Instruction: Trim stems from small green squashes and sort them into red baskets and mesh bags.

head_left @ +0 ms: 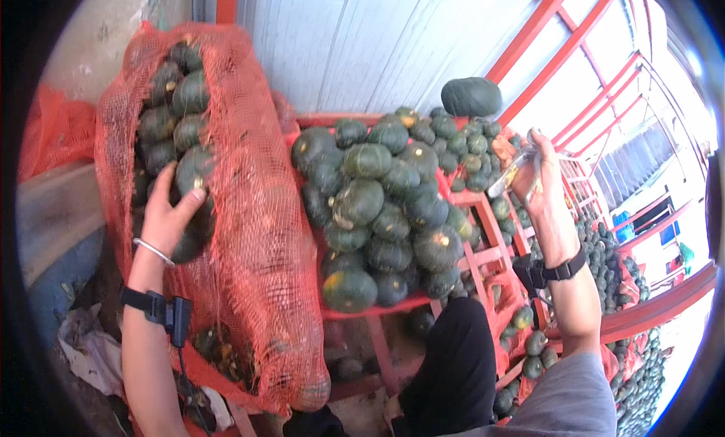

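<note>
My left hand (170, 216) reaches into the torn side of a tall red mesh sack (249, 165) full of dark green squashes. Its fingers and thumb are spread around one round green squash (195, 167), gripping it where it sits among the others. Raised at the right, my right hand (540, 176) is closed on a shiny, flat, blade-like thing (500, 182), whose exact kind I cannot make out. Beyond that hand, a larger dark green squash (471, 97) shows against the wall above the pile; what bears it, if anything, is not visible.
A heap of green squashes (362, 201) fills a red-framed bay in the middle. Red metal bars (483, 241) divide off more squashes at the right. A pale corrugated wall (332, 44) stands behind. Crumpled white cloth (92, 346) lies at lower left.
</note>
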A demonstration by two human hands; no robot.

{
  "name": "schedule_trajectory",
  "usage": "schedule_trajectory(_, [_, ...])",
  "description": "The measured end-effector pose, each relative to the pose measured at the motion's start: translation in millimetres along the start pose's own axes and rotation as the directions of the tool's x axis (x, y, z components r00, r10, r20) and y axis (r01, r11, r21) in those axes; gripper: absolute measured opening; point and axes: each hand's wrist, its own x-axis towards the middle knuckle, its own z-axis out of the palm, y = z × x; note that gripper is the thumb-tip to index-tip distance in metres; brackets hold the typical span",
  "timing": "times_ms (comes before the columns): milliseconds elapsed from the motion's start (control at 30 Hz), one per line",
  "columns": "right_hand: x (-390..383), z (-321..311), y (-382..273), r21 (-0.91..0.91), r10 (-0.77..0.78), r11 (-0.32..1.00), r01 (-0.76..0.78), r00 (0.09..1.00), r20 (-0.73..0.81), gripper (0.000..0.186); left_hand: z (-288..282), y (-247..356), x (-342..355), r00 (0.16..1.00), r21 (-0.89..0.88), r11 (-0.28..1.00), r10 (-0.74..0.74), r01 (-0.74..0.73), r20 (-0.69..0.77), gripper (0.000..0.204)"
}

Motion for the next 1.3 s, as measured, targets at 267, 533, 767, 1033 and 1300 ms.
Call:
schedule_trajectory(267, [-105,-2,55,-0.38,0.326,0.884,-0.271,0.941,0.087,0.043,16,10,-26,0.931,-0.708,0.676,-0.358,0.205,-0.073,0.052])
schedule_trajectory(533, [-129,29,85,-0.674,0.389,0.724,-0.146,0.893,0.224,0.053,-47,5,-122,0.908,-0.698,-0.657,-0.047,0.286,0.416,0.069])
schedule_trajectory(767, [-138,51,103,-0.802,0.572,0.589,-0.099,0.753,0.327,0.052,-34,34,-156,0.895,-0.583,-0.772,-0.041,0.254,0.445,0.065])
schedule_trajectory(1033, [-166,74,132,-0.709,0.658,0.663,-0.24,0.638,0.399,0.068,23,145,-164,0.912,-0.395,0.916,0.101,0.071,0.398,0.07])
schedule_trajectory(1300, [-5,45,30,-0.415,0.17,0.906,-0.076,0.966,0.195,0.044,-6,-1,-91,0.987,0.5,0.865,0.107,-0.034,-0.117,0.061])
